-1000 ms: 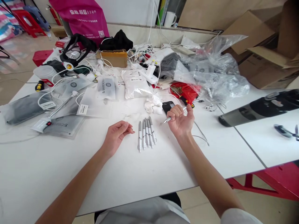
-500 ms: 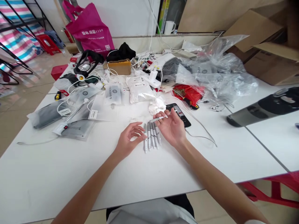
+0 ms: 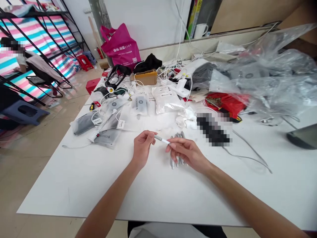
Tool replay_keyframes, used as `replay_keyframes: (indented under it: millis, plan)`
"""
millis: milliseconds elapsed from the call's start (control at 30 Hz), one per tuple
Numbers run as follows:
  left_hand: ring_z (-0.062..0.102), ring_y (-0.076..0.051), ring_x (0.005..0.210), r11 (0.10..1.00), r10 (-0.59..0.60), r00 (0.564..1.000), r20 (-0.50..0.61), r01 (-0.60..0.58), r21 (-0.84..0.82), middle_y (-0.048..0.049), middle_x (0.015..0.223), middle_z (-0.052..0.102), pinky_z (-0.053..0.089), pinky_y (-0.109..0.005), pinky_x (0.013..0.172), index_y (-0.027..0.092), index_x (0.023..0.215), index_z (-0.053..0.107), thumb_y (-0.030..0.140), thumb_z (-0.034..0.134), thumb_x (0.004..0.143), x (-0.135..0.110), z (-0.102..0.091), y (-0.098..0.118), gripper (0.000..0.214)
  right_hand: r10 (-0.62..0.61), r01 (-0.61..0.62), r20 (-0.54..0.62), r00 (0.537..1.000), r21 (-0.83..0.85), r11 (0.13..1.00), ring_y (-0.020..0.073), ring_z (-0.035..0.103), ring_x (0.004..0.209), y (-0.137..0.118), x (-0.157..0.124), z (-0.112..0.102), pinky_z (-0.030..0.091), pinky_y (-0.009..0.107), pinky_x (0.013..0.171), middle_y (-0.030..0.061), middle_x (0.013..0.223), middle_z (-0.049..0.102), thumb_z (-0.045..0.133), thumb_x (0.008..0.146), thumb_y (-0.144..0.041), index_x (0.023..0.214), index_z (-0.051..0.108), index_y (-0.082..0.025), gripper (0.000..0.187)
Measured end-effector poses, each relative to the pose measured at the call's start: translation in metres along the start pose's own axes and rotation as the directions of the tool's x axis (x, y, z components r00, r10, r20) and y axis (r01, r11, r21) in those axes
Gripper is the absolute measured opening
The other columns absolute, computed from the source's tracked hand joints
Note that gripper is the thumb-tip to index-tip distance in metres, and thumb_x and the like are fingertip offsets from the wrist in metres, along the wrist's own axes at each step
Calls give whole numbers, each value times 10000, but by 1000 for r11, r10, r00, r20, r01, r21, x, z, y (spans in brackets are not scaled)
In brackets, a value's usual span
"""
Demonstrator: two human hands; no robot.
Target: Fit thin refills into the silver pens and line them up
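A slim white-and-grey marker [image 3: 161,139] is held level between the left hand [image 3: 142,148] and the right hand [image 3: 188,152]. Its grey end is pinched in the curled left fingers [image 3: 148,136], and its far end is met by the right fingertips [image 3: 169,146], though whether it is gripped there cannot be told. The marker is judged light, stiff and smooth-barrelled, so a firm pinch at mid-barrel would be best, as slipping is possible. A cluster of similar markers [image 3: 177,162] lies on the white table [image 3: 61,195] under the right hand, partly hidden by it. A crumpled tissue [image 3: 186,119] is seen at 1 o'clock, and a pixelated patch [image 3: 214,129] at 2 o'clock hides what lies there. A sealed white pouch [image 3: 166,99] lies at 12 o'clock, grey pouches [image 3: 107,137] at 10 o'clock, and a grey cable [image 3: 247,155] at 3 o'clock.
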State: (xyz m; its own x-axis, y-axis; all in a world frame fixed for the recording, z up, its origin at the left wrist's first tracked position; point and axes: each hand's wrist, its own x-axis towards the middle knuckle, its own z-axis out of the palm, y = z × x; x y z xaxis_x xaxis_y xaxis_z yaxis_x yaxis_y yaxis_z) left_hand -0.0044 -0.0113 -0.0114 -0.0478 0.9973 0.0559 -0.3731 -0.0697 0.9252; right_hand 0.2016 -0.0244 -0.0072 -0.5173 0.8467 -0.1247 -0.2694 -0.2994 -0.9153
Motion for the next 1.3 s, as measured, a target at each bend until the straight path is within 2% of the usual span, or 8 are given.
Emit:
replay_keyframes:
  millis: [233,400,500,667,867,1000,1167,1300]
  plan:
    - [669,-291,1245,966,-190,949,252,227,-127,-137,1333,724,486,-414,1049,228,1314,733,484,676,982,-8,7,0,423,94,-86,76,993,-106,991,68,227,539,2,-3,9,242,235,471,-81,707,315,563,1023,-600,1130,655,-199,425]
    - [745,-241,945,970,-162,964,210,194,-145,-102,994,788,546,-381,861,180,1017,783,437,740,943,-10,7,-3,271,104,-91,131,986,-104,990,60,142,494,7,-3,9,189,236,435,-102,666,241,522,1026,-635,1010,636,-197,453]
    - [754,-251,931,987,-111,992,65,117,-113,-99,927,789,553,-411,922,152,924,796,393,847,845,-7,11,-2,258,-21,21,4,1000,-369,929,83,239,500,5,1,12,271,250,464,-85,642,308,459,1040,-652,989,635,-198,489]
    - [738,-239,902,996,-6,991,-132,-5,-84,-88,853,774,566,-411,916,145,786,784,385,895,765,9,23,6,266,-330,162,-10,944,-857,490,138,492,612,-9,17,15,363,281,623,-10,734,577,354,1108,-501,1047,642,-203,419]
    - [689,-140,830,985,12,981,-194,-44,-164,-28,845,734,544,-315,895,165,759,693,405,924,739,26,16,-4,334,-499,72,67,864,-997,-10,192,667,699,1,42,10,300,288,593,87,1044,768,319,1131,-415,1189,621,-208,370]
    - [682,-234,1213,945,-56,998,26,62,-321,-91,1390,688,493,-397,1082,241,1197,734,387,891,799,25,3,-16,452,-542,69,78,837,-997,-36,193,693,694,21,45,-2,315,293,576,93,1042,780,305,1134,-385,1200,619,-190,376]
    - [693,-136,877,975,-101,995,2,99,-200,-43,932,751,510,-308,956,167,1120,782,335,900,790,19,3,-22,389,-516,103,96,851,-995,-14,195,699,715,29,38,-14,313,297,578,79,991,781,335,1131,-387,1187,619,-204,343]
    - [681,-151,978,981,-101,991,90,114,-155,-55,1077,738,506,-297,956,201,1195,774,345,866,830,16,8,-22,404,-493,76,62,868,-997,10,199,675,671,24,35,-16,293,301,584,71,913,772,349,1127,-391,1149,615,-198,329]
